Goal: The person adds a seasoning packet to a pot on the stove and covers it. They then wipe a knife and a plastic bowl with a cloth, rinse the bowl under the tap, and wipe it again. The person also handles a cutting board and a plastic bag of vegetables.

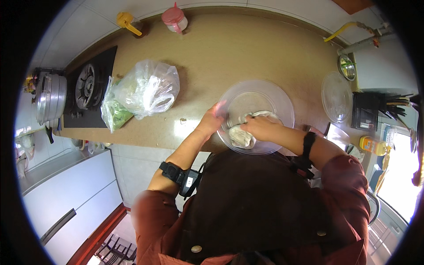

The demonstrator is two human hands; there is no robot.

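A large clear plastic bowl (251,91) stands at the counter's front edge, close to the person's dark apron. My left hand (212,121) holds the bowl's left rim, the fingers seen partly through its wall. Inside the bowl, my right hand (261,128) grips a pale, greyish-white cloth (241,136), part of which lies bunched below the fingers and part behind them. The right fingertips are partly hidden in the folds.
Left on the counter (212,59) are plastic bags (145,89) with greens and a gas hob (87,87). Jars with a pink lid (174,16) and a yellow lid (126,20) stand behind. To the right lie a clear lid (337,97), a cleaver-like blade (337,135) and a metal bowl (347,68).
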